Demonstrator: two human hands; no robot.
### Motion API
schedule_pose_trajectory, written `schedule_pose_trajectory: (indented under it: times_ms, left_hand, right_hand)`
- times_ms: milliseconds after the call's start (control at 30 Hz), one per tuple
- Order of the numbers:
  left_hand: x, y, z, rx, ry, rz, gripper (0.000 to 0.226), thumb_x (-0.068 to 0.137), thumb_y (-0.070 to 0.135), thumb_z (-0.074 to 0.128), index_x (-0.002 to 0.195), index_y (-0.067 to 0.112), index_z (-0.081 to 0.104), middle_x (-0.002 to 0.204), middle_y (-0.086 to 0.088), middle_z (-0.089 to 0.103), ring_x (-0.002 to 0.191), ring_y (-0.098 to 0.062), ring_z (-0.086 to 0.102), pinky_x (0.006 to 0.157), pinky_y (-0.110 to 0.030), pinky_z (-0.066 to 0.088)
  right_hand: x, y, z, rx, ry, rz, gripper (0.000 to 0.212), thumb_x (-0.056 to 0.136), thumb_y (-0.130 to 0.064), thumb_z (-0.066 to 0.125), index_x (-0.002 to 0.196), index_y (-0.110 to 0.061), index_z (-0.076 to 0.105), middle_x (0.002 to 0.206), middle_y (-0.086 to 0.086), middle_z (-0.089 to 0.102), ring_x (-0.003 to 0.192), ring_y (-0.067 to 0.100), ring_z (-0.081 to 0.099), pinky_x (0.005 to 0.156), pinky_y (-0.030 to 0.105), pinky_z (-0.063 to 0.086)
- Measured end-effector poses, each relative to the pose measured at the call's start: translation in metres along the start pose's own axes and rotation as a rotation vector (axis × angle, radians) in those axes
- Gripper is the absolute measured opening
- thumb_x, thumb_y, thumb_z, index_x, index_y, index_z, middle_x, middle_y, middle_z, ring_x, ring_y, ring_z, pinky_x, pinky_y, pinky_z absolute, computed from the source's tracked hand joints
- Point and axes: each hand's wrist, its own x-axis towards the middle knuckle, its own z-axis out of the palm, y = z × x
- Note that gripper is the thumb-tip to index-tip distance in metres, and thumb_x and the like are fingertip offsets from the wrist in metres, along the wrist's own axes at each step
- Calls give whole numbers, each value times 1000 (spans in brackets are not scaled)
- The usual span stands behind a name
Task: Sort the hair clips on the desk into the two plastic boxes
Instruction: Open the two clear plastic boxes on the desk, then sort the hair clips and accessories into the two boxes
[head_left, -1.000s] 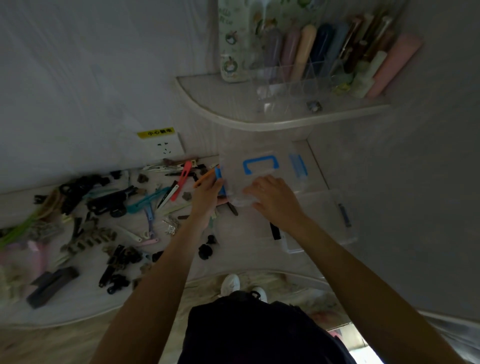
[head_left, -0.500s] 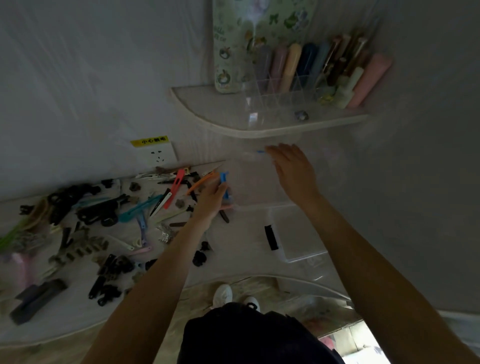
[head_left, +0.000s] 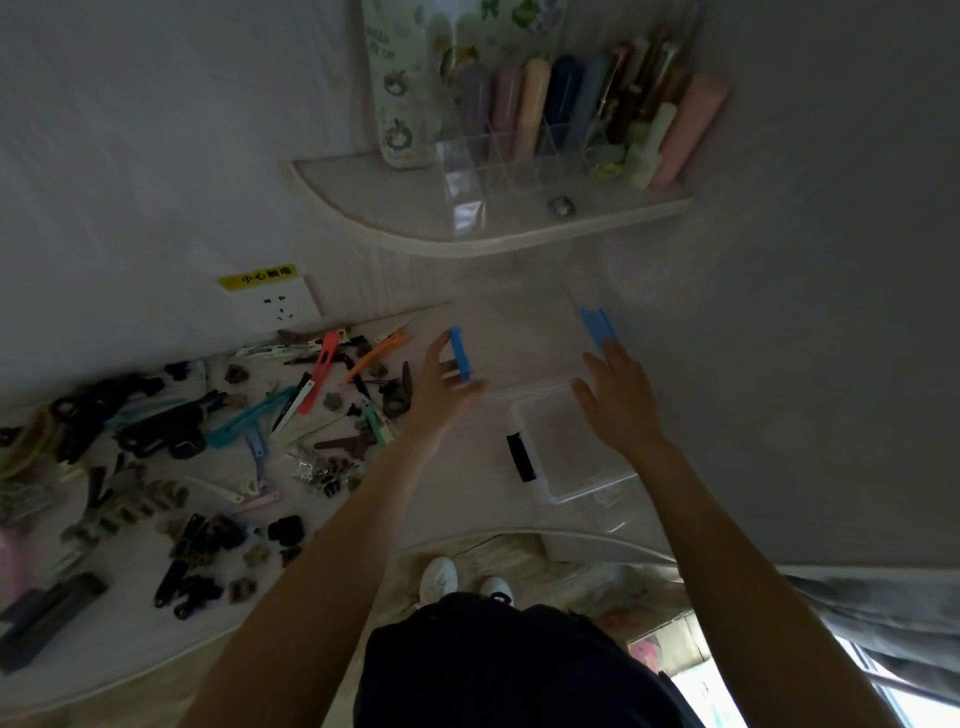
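A clear plastic box with blue latches (head_left: 524, 338) sits at the back of the desk. My left hand (head_left: 441, 384) grips its left end at the blue latch (head_left: 460, 353). My right hand (head_left: 618, 400) holds its right end, fingertips at the other blue latch (head_left: 597, 327). In front of it stands a second clear box (head_left: 550, 496) with a black latch (head_left: 519, 457), open, and I see nothing inside it. Several hair clips (head_left: 249, 431) of many colours and sizes lie scattered over the left half of the desk.
A curved wall shelf (head_left: 415, 239) with a clear organizer of bottles (head_left: 545, 140) hangs above the boxes. A wall socket (head_left: 280, 304) sits behind the clips. A dark flat case (head_left: 47, 618) lies at the front left. The desk's curved front edge (head_left: 519, 535) is near my feet.
The lid with the blue handle is off the blue-latched box. My right hand reached up toward the back, then came down onto the box's right end. My left hand stayed at the left latch.
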Motion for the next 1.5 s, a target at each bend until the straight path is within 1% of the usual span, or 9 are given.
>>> schedule_pose_trajectory:
  times_ms: [200,400,500,600,700,833,1167,1367,1500]
  left_hand:
    - [-15,-4,0,133,65,27,72,82,14,69,142,20,31,127,-4,46,111,-20,54,92,-33,48]
    - [-83,-26,-70,546,502,336,38,90,19,56,127,15,51,124,-7,56,100,-14,56,86,-29,50]
    - [-136,-66,-117,916,781,361,51,83,39,54,127,13,52,126,-14,56,115,-31,52,98,-46,43]
    - [-175,-112,-141,1079,918,74,90,65,72,48,141,27,33,149,-18,30,139,-39,23,107,-65,18]
    - [-186,-138,-154,1056,856,-171,121,47,92,38,147,33,6,156,-18,0,143,-40,-3,107,-68,7]
    - [-163,-140,-181,1048,746,-115,117,56,94,27,147,21,15,152,-29,8,140,-49,7,107,-66,16]
    - [-115,-119,-259,1367,450,204,82,81,76,30,143,21,30,151,-17,27,141,-31,16,115,-51,17]
    - [-94,-100,-282,1231,558,246,66,79,58,52,134,25,38,144,-18,35,134,-31,23,106,-55,31]
    - [-99,-82,-277,1248,617,313,50,77,53,59,121,31,51,143,-9,38,128,-30,28,100,-52,33]
  right_hand:
    - [-11,-2,-7,125,167,-113,45,92,-36,38,126,-11,53,140,17,45,130,34,40,109,51,29]
    - [-60,-84,3,516,162,-391,35,90,-26,41,115,-10,59,116,11,61,108,17,50,94,16,33]
    - [-80,-119,48,526,-144,-497,49,90,-34,47,135,-16,42,142,12,40,130,25,36,108,26,27]
    - [-75,-131,88,296,-378,-522,94,76,-48,68,146,-30,7,155,15,-10,143,31,-12,114,43,2]
    - [-49,-134,109,118,-417,-516,124,59,-62,74,144,-34,-13,151,19,-26,137,37,-28,111,56,-13]
    - [-13,-150,109,69,-452,-465,135,53,-63,76,142,-31,-20,149,23,-28,137,41,-28,111,56,-12]
    - [-36,-249,164,213,-269,-447,100,72,-60,65,147,-23,10,153,27,-3,142,36,-13,114,49,-8]
    - [-12,-300,165,386,-241,-382,98,70,-57,68,145,-22,17,154,19,6,143,32,-3,116,50,3]
    - [0,-284,143,631,-180,-359,81,77,-66,46,143,-26,23,153,9,18,141,18,11,113,27,10]
